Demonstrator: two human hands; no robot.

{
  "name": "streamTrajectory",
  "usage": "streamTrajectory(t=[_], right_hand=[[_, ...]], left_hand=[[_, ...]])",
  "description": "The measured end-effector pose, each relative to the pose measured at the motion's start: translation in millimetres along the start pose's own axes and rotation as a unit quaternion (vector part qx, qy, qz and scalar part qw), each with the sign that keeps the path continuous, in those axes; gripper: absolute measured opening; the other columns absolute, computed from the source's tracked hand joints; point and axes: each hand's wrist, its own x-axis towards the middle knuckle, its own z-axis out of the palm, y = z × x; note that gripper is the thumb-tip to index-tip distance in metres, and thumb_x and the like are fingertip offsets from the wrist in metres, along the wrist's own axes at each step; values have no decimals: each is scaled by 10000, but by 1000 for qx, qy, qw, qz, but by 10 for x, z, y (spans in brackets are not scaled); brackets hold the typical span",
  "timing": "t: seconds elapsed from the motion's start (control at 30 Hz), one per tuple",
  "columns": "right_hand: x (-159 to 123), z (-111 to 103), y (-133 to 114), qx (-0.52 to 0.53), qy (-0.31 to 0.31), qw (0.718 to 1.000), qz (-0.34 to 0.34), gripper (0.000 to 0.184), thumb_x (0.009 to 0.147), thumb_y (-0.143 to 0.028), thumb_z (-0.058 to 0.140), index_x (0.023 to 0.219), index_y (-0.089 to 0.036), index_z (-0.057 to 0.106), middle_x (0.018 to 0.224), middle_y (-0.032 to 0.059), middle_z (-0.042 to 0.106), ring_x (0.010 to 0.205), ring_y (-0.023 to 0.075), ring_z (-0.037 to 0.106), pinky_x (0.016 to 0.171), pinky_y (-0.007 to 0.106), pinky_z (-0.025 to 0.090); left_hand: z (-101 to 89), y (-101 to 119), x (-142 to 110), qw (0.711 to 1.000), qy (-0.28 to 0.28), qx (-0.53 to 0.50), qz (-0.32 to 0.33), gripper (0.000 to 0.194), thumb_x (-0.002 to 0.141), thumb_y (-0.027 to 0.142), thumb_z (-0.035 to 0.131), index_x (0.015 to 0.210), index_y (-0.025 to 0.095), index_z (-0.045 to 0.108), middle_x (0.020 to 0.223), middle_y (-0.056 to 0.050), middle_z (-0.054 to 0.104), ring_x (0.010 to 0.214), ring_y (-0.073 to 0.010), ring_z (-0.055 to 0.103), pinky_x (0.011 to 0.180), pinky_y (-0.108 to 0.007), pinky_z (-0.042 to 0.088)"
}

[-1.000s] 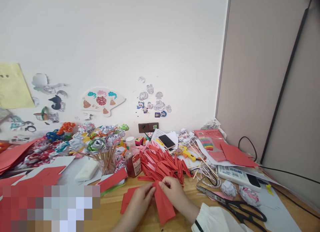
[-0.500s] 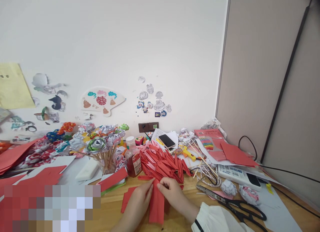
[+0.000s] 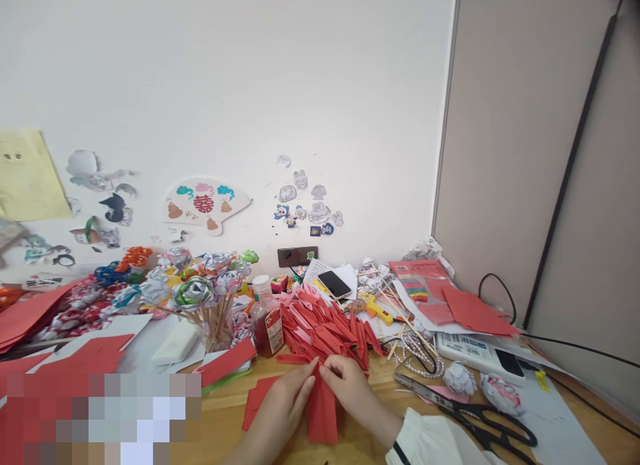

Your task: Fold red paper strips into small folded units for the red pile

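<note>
A strip of red paper (image 3: 323, 415) hangs toward me over the table, its far end pinched between both hands. My left hand (image 3: 286, 391) grips that end from the left, with thumb and forefinger together. From the right, my right hand (image 3: 346, 383) pinches the same end, close beside the left fingertips. The fold under the fingertips is partly hidden. Just beyond my hands lies a pile of folded red paper pieces (image 3: 320, 321). Flat red paper pieces (image 3: 254, 406) show at the left, partly behind my left hand.
Black-handled scissors (image 3: 470, 411) lie right of my right sleeve. A bottle of red liquid (image 3: 267, 325) stands left of the pile. A phone (image 3: 334, 285) and a yellow glue gun (image 3: 376, 308) lie behind. Paper flowers (image 3: 195, 290) on sticks stand at the left.
The near end of the red strip has swung slightly to the right. Both hands have shifted a little to the right, still pinching the far end.
</note>
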Motion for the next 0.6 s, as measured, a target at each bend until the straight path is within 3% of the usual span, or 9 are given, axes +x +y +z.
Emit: streamTrajectory(t=[0.13, 0.33, 0.6], right_hand=[[-2, -11, -18, -6, -9, 1000, 2, 238, 741, -275, 420, 533, -160, 412, 506, -52, 340, 493, 85, 331, 470, 191, 257], [-11, -1, -9, -1, -27, 1000, 1, 215, 731, -258, 434, 541, -158, 445, 508, -51, 349, 495, 86, 337, 475, 190, 264], [-25, -24, -53, -9, -45, 999, -17, 258, 769, -285, 416, 560, -148, 480, 526, -42, 388, 517, 88, 367, 483, 187, 277]], left_hand=[[-15, 12, 50, 998, -18, -56, -15, 294, 745, 373, 455, 922, 231, 643, 966, -37, 656, 929, -238, 544, 868, -341, 373], [-15, -72, 93, 988, -26, -125, -84, 283, 627, 338, 606, 837, 158, 665, 829, -73, 682, 812, -230, 578, 749, -303, 438], [19, -176, 120, 984, -18, -153, -90, 290, 598, 366, 625, 734, 110, 634, 706, -64, 659, 659, -170, 567, 628, -246, 433]])
